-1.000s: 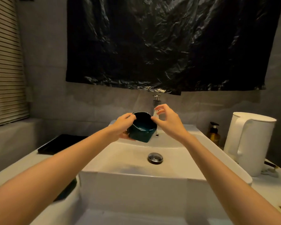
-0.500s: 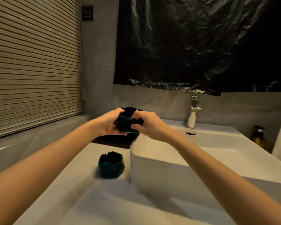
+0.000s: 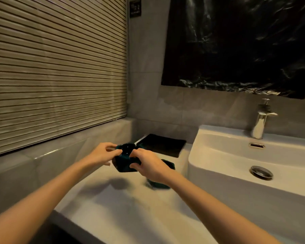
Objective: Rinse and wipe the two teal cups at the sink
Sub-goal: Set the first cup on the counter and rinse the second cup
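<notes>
Both hands hold one teal faceted cup above the white counter, left of the sink. My left hand grips its left rim with fingers curled over the edge. My right hand grips its right side, thumb at the rim. The cup tilts a little and its dark inside faces up. The second teal cup stands on the counter behind my right wrist, mostly hidden by it, close to the sink's left wall.
A black folded cloth or mat lies at the back of the counter. A chrome tap stands behind the basin, whose drain shows. Slatted blinds cover the left wall and black plastic sheeting hangs above the sink.
The held cup has moved from under the tap leftward, out of the basin and down over the counter. My view has turned left with it. The second cup stayed in place.
</notes>
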Demonstrator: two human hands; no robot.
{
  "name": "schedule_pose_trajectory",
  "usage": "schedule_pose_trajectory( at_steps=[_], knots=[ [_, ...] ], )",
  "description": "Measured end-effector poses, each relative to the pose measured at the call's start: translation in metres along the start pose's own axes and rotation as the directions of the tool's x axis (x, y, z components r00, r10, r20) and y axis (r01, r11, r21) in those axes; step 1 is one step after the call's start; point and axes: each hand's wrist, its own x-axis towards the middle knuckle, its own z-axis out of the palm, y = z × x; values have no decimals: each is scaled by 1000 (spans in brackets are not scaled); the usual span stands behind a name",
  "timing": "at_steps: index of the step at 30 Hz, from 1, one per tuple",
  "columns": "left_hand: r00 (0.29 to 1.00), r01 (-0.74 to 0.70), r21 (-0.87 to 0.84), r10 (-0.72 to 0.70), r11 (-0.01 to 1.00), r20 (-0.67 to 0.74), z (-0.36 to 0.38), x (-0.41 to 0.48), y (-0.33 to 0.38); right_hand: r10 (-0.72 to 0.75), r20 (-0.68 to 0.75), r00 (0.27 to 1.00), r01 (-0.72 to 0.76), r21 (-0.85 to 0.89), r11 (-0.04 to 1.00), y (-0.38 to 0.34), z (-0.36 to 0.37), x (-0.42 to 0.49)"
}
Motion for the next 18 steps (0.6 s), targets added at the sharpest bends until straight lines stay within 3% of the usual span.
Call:
schedule_pose_trajectory(
  at_steps=[10,18],
  knots=[
    [994,81,-143,-91,986,-62,2,-9,-75,-6,91,996,3,23,1000,-14,62,-3],
    [994,65,-181,-80,981,-74,10,-11,-97,3,121,993,-7,37,999,-15,73,-12]
  ],
)
